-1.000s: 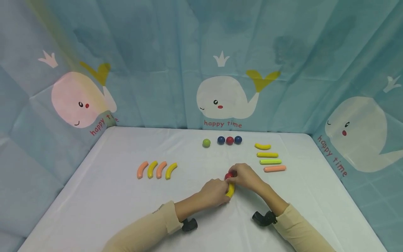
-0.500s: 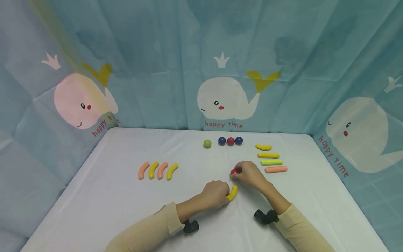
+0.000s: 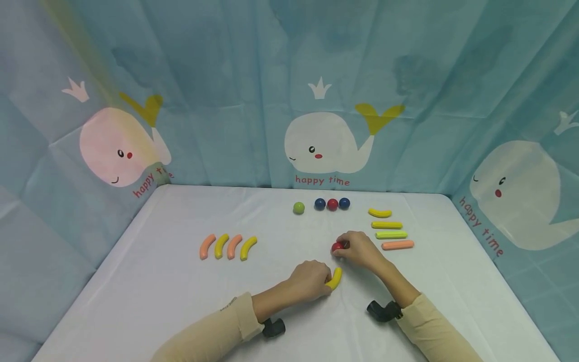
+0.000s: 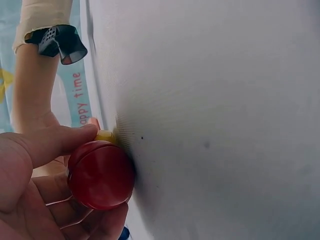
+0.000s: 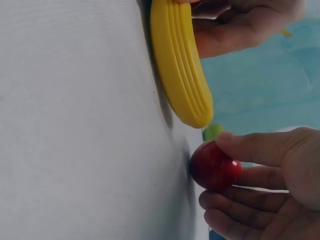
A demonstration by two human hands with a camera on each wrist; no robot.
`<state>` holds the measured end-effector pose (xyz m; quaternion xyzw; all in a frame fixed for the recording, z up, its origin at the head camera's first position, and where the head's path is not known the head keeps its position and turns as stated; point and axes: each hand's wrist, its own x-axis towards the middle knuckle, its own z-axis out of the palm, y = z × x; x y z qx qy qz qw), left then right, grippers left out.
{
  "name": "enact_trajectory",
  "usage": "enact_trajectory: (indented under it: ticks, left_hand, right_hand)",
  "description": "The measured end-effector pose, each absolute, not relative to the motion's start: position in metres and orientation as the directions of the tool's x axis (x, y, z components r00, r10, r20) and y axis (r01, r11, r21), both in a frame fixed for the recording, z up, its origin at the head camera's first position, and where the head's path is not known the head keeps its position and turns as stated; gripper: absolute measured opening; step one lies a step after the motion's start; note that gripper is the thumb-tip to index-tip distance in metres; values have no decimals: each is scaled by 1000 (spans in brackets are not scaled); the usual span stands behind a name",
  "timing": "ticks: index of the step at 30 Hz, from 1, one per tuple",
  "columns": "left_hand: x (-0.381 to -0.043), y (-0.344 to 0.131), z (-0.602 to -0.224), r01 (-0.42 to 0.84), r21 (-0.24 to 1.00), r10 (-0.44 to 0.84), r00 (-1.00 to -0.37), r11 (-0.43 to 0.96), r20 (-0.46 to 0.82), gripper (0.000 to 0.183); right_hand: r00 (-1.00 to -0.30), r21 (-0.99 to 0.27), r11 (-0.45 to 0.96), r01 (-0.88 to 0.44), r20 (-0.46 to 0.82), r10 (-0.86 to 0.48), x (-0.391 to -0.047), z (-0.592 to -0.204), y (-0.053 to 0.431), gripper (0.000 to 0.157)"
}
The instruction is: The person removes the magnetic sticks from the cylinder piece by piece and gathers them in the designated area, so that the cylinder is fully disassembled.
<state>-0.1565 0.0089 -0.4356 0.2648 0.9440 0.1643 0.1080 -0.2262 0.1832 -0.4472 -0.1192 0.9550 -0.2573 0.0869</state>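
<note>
My left hand [image 3: 310, 280] grips a curved yellow stick [image 3: 335, 279], with a red ball [image 4: 102, 175] at the near end, between thumb and curled fingers. That ball is hidden in the head view. The stick's free end points up and right, with ridges along its side in the right wrist view. Just beyond it, my right hand [image 3: 359, 247] pinches a second red ball [image 5: 215, 166] between thumb and fingers, low over the white table. A gap shows between this ball and the stick's tip.
Pink and yellow curved sticks [image 3: 248, 248] lie in a row at left. On the right are a short yellow curved stick [image 3: 380, 213] and straight yellow, green and pink sticks [image 3: 398, 245]. Along the back sit a green ball [image 3: 298, 207], two blue balls [image 3: 320, 203] and a red ball [image 3: 332, 204].
The right hand has drawn its red ball off the tip of the yellow stick, away and slightly right; it then stays nearly still. The left hand keeps its grip with little movement.
</note>
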Motion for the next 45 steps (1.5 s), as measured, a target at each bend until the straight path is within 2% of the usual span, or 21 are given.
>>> enact_trajectory:
  ticks: [10,19,28,45]
  left_hand:
    - [-158,8,-438,459,381,533,-838,803,-114,14]
    - [-159,7,-441,426,411,516,-846,806,-136,17]
    - [-160,8,-444,438,404,523,-844,803,-123,17]
    - [-159,6,-442,444,420,534,-837,792,-121,15]
  right_hand:
    - [-950,-514,826,-232,-63,-306,-241,-433,182,35]
    - [-938,-487,818,-304,3,-347,-279,-419,167,39]
    - [-915,-456,807,-375,45,-400,-318,-416,144,35]
    - [-894,-425,808,-408,8,-447,-359,-427,115,37]
